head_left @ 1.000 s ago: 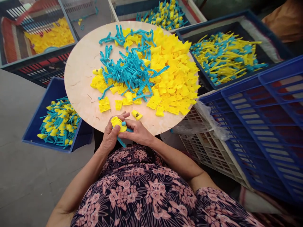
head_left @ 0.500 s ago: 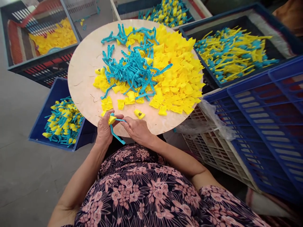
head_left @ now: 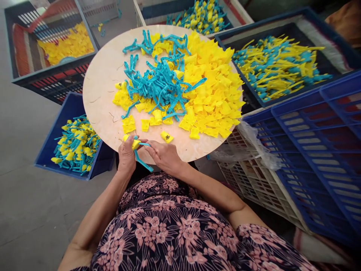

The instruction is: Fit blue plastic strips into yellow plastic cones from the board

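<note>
Sitting at a round wooden tabletop (head_left: 98, 101) here, 12 o'clock being straight ahead of me. My left hand (head_left: 126, 156) is clenched on a yellow plastic piece (head_left: 135, 144) just over the tabletop's near edge, with a teal plastic strap (head_left: 143, 160) hanging off it toward 5 o'clock. My right hand (head_left: 165, 158) sits right beside it, gripping a thin teal stem (head_left: 144, 143) that runs into the piece.

Up on the tabletop, there's a tangle of teal straps (head_left: 160, 84) around 12 and a big heap of loose yellow pieces (head_left: 211, 94) around 1. One yellow tag with a black mark (head_left: 167, 137) lies on its own, close to my hands.

Blue crates of yellow-and-teal assembled parts sit at 9 (head_left: 56, 167), 12 (head_left: 149, 11) and 2 (head_left: 262, 22). Loose yellow pieces fill a crate (head_left: 56, 64) at 11, and stacked blue crates (head_left: 310, 150) sit at 3.
</note>
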The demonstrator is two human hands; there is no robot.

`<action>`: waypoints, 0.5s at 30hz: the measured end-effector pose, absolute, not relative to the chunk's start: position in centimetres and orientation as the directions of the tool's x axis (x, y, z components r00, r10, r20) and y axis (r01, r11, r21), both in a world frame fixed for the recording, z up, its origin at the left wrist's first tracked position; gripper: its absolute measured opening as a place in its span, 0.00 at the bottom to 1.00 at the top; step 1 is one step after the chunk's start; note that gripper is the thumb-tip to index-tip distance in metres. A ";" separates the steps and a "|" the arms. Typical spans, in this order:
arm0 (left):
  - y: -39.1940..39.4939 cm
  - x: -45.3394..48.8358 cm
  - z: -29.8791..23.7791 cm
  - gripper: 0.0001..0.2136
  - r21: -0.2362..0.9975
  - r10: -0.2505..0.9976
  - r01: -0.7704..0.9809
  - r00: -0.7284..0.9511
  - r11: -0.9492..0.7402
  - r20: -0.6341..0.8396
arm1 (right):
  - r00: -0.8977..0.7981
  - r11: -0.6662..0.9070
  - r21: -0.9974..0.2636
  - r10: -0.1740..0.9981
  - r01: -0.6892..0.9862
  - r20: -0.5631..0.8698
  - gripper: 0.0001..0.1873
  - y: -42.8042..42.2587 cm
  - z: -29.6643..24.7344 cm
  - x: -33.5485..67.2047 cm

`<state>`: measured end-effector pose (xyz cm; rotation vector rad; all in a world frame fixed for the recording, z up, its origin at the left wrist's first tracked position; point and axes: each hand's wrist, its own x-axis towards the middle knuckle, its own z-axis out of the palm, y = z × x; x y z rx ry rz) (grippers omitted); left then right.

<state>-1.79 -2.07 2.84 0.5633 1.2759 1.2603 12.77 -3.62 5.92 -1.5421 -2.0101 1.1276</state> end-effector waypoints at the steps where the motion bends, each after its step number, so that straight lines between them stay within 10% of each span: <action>1: -1.9 -1.9 2.6 0.18 0.824 0.871 -0.436 -0.158 0.361 -0.465 | -0.390 0.052 -0.861 0.904 0.507 -0.176 0.28 -3.5 5.6 13.1; 6: -1.0 -2.5 2.6 0.16 0.566 0.753 -0.640 0.031 0.520 -0.657 | -0.487 -0.245 -0.966 0.856 -0.089 -0.172 0.39 -3.2 3.6 14.2; 15: -2.5 -1.0 3.3 0.19 0.652 0.855 -0.645 0.003 0.398 -0.519 | -0.353 -0.236 -0.954 0.922 -0.187 -0.159 0.30 -4.2 0.8 10.5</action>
